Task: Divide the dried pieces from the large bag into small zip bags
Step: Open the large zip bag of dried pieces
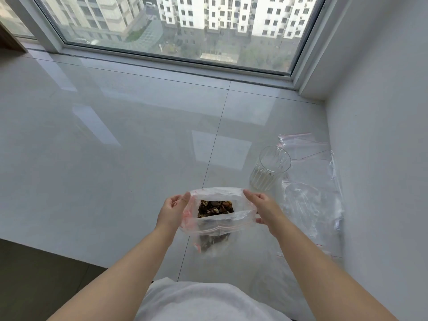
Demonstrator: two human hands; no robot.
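Holding the large bag open at its mouth, the left hand pinches the rim at 9 o'clock and the right hand pinches it at 3 o'clock, fingers curled on the plastic. Dark dried pieces show through the opening; the bag's lower part is blurred behind folded film. A ribbed glass stands at 1 o'clock from the bag, its contents hard to judge. Beyond it, at 2 to 3 o'clock, small zip bags lie overlapped on the white tiled sill; their count cannot be told. A window lies at 12 o'clock.
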